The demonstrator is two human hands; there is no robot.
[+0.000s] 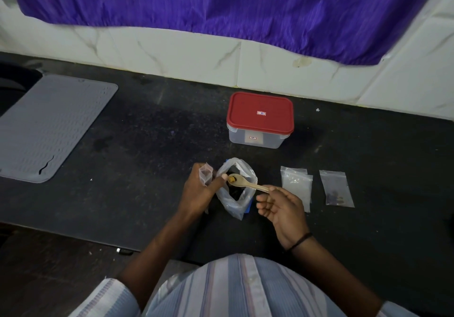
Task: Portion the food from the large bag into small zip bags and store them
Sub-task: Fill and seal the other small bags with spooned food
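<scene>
Dark countertop [147, 132]: left hand [196, 191] pinching limp small zip bag [205, 173] by mouth; right hand [280, 206] loosely gripping wooden spoon [248, 183] over floppy large bag [237, 191].

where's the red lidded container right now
In the head view, the clear plastic container with the red lid stands on the dark countertop near the white tiled wall, beyond the large open plastic bag.
</scene>
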